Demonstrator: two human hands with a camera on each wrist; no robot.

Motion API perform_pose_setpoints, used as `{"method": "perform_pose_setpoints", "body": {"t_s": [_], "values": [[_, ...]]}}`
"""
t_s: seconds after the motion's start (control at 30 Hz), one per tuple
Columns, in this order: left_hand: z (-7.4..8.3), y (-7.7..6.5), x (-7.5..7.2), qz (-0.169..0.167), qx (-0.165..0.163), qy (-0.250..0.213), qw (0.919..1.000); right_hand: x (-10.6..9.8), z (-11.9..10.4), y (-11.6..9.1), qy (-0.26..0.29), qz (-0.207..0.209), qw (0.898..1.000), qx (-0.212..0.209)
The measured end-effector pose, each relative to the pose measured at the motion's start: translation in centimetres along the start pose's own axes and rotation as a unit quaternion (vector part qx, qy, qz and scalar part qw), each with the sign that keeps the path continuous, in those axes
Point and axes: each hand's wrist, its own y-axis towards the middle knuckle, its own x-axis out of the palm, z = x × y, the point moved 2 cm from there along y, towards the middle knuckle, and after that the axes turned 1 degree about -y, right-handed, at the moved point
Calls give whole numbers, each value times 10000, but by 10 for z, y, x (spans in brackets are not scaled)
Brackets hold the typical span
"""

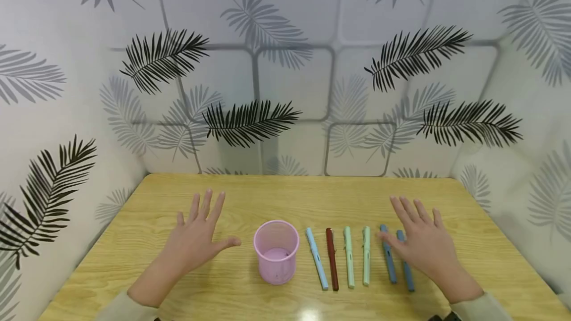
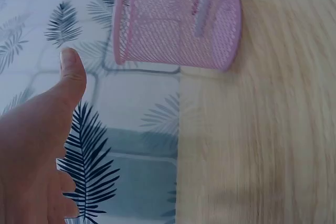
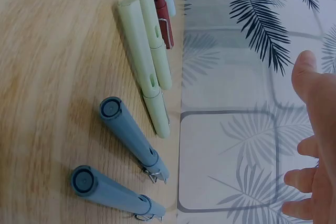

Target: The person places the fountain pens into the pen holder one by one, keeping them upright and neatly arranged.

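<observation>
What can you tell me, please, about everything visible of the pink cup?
The pink cup is round and open-topped, with see-through mesh walls and a smooth rim; whether metal or plastic, I cannot tell. It stands upright on the table, between the left hand and the light blue pen. Neither touches it, and no pen shows inside.

1. The left hand (image 1: 196,241) is hovering with its back facing the head camera, its fingers (image 1: 204,206) pointing forward and fanning apart.
2. Its thumb (image 1: 229,243) is stretching sideways, toward the right hand (image 1: 424,241).
3. The right hand is mirroring that pose, its fingers (image 1: 409,208) spreading forward and its thumb (image 1: 393,241) extending toward the left.
4. Both wrists (image 1: 153,281) are slanting inward, emerging from pale sleeves (image 1: 484,309).
5. In each wrist view, the thumb is standing well apart from the partly visible fingers.
</observation>
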Motion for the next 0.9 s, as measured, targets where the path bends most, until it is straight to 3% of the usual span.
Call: {"method": "perform_pose_setpoints", "body": {"t_s": [0.23,0.37,0.47,0.67,0.9], "values": [[12,2,-2,338,68,-1078,9936,-3,0,3,430,355,9984,82],[18,-1,-1,722,-43,-1546,9853,-1,0,1,653,735,9951,123],[22,-1,1,1000,-89,-1915,9763,0,2,-1,985,871,9904,423],[31,1,7,1169,10,-2548,9599,1,10,-3,1752,744,9745,1187],[43,1,17,1117,237,-2940,9490,6,20,-6,1983,395,9671,1547]]}}
